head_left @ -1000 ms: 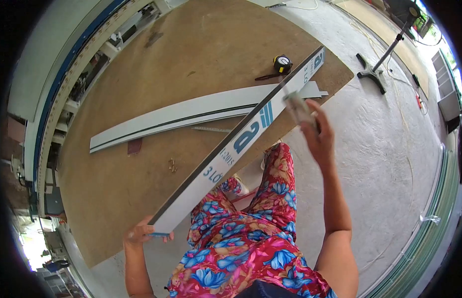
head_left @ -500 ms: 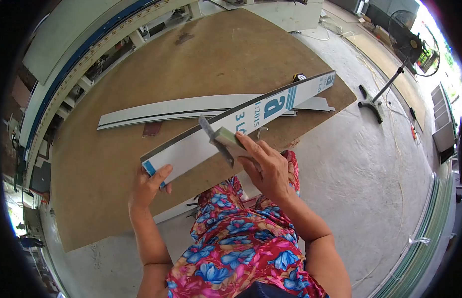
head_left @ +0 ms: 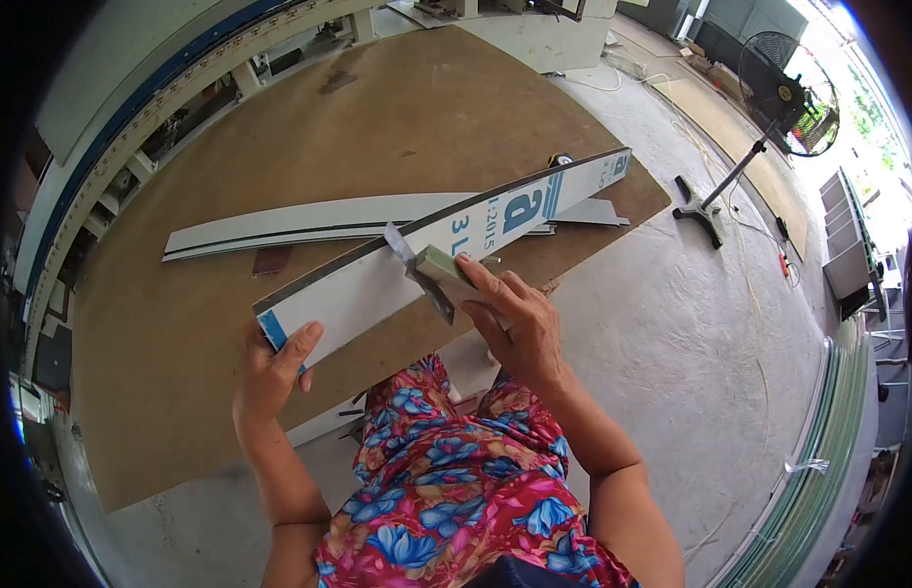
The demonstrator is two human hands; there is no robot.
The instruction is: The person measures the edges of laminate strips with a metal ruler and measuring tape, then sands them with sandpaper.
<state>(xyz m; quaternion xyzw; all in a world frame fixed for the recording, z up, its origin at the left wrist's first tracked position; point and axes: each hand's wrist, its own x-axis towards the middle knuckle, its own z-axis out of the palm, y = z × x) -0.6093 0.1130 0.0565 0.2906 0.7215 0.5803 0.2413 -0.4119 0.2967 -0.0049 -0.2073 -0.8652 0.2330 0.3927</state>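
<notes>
A long white strip [head_left: 358, 286] with blue print and a dark edge lies slantwise in front of me. My left hand [head_left: 270, 367] grips its near left end at the blue band, thumb on the printed face and fingers behind. My right hand [head_left: 519, 323] is closed around a greenish block [head_left: 441, 263] with a grey, rough-looking sheet [head_left: 428, 286] along its side, like a sanding block. That sheet lies across the strip near its middle, reaching past both long edges. More white strips [head_left: 289, 220] rest behind it on the brown board table.
The brown tabletop [head_left: 181, 372] bears a dark red patch [head_left: 271, 260] and a tape measure [head_left: 560, 160]. A long machine [head_left: 172, 73] runs along the far left. On the right stand a black fan [head_left: 784, 98] and a stack of greenish sheets [head_left: 794, 470].
The whole view has shifted, so everything sits further left. My right hand has slid the block slightly along the strip toward its far end; my left hand keeps its grip.
</notes>
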